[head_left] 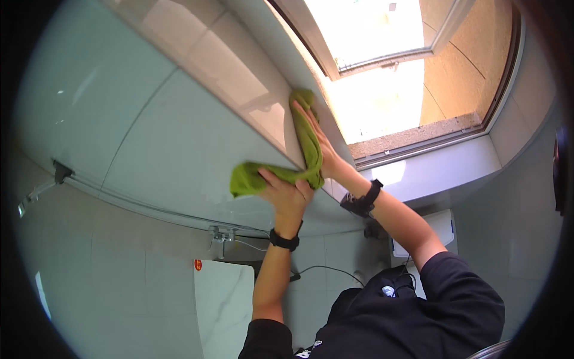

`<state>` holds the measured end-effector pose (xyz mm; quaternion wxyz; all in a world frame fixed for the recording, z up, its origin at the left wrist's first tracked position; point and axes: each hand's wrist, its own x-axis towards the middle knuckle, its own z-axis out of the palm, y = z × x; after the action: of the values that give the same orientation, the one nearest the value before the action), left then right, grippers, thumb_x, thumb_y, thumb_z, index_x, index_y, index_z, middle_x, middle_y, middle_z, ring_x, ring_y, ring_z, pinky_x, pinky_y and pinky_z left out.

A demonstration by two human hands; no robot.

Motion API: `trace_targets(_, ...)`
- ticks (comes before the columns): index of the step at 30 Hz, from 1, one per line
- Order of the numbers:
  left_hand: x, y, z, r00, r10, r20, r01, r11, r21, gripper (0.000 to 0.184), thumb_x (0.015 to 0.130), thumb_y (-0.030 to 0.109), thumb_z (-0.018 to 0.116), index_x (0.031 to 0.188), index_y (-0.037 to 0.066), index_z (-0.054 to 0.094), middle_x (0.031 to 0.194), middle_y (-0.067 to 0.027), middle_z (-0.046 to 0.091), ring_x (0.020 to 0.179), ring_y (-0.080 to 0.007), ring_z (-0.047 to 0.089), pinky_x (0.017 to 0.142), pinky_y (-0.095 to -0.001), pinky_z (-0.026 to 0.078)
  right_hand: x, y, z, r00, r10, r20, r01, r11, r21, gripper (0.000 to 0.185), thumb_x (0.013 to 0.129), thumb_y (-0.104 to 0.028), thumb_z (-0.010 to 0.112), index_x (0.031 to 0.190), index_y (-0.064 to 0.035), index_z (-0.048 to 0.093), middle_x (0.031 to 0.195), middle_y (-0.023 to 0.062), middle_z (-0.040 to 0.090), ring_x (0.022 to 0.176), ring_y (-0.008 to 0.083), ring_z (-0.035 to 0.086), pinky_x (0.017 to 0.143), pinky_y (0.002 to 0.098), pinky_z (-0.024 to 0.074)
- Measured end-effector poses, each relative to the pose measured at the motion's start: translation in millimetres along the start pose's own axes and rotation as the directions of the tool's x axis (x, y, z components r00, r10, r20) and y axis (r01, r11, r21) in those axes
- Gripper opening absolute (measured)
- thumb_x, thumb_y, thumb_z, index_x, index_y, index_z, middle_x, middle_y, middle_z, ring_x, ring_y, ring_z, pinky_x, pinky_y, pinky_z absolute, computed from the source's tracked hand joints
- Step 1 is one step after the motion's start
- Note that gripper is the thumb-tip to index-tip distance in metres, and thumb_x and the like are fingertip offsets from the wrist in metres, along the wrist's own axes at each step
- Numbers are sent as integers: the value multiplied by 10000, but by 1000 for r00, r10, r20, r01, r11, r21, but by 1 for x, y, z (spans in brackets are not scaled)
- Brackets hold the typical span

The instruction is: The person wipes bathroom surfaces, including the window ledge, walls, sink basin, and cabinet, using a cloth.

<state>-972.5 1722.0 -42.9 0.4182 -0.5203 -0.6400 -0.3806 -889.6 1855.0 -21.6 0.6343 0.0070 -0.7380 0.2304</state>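
A green cloth is stretched between my two hands, over the edge where the pale tiled wall meets the window frame side. My left hand holds its lower left part against the light tiled surface, thumb and fingers on the fabric. Farther up and right, my right hand presses the other part flat along the corner beside the window, its fingers extended over the cloth. Black bands sit on both wrists.
An open window with a white sill lies at the upper right. Below are a metal wall fixture, a white marbled panel, a cable and a white box.
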Motion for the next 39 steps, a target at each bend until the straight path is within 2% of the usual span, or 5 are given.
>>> trace_targets(9, -178, -42, 86, 632, 376, 678, -292, 926, -240, 428, 948, 275, 555, 1291, 19, 555, 1131, -195, 649, 921, -361, 661, 761, -509, 524, -193, 73, 3, 963, 269, 24, -266, 961, -77, 641, 922, -256, 603, 1474, 27, 443, 1629, 294, 215, 1480, 503, 252, 1208, 571, 213)
trace_targets(17, -181, -54, 62, 589, 725, 357, -591, 688, -421, 128, 928, 300, 622, 914, 201, 702, 872, 2, 677, 807, -212, 651, 708, -385, 521, -273, 40, -2, 516, 838, 177, -850, 476, 227, 676, 1067, -342, 398, 1612, -17, 165, 1674, 184, 180, 1555, 296, 131, 1256, 378, 103)
trace_targets(25, 11, -99, -37, 924, 376, 74, -374, 927, -36, 547, 916, 371, 601, 1287, -28, 561, 1233, -307, 499, 1203, -554, 440, 1083, -688, 319, -66, -76, 8, 911, 411, -46, -400, 904, 151, 603, 1100, -340, 284, 1594, -1, 215, 1666, 180, 208, 1558, 292, 143, 1256, 375, 125)
trace_targets(31, 210, -103, -127, 946, 66, -318, -101, 990, -95, 531, 1032, 212, 490, 1449, -93, 371, 1498, -329, 326, 1389, -489, 299, 1168, -553, 228, 110, -147, 46, 995, 96, -32, -100, 976, -193, 885, 950, -250, 679, 1583, 20, 122, 1577, 308, 285, 1473, 446, 296, 1194, 465, 291)
trace_targets(39, 298, -76, -130, 887, 142, -440, -151, 988, 15, 639, 1036, 351, 443, 1506, -57, 299, 1521, -318, 321, 1438, -491, 265, 1140, -697, 154, 235, -148, 12, 975, -215, -49, 189, 931, -313, 808, 989, -279, 607, 1564, 54, 147, 1555, 334, 289, 1467, 458, 285, 1215, 495, 263)
